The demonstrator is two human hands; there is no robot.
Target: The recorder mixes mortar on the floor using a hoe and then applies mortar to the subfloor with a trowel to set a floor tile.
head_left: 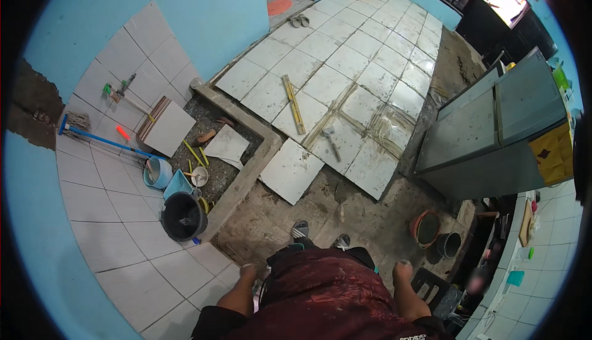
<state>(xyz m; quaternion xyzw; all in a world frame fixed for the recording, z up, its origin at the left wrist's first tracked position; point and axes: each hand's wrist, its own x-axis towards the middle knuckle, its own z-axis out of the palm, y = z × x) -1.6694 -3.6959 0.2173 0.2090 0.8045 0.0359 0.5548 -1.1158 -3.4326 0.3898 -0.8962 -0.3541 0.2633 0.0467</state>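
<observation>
My left hand (248, 271) and right hand (403, 270) hang at either side of me; I see nothing in them, but I can't tell whether the fingers are curled or loose. The trowel (340, 203) lies on the bare floor (280, 221) ahead of my feet and should feel light and stiff, best taken by its handle (probably gritty). The orange bucket (425, 228), beyond my right hand, would likely be heavy if full, so I'd grip its rim. The trowel looks grey and narrow; the bucket is round, dark inside.
</observation>
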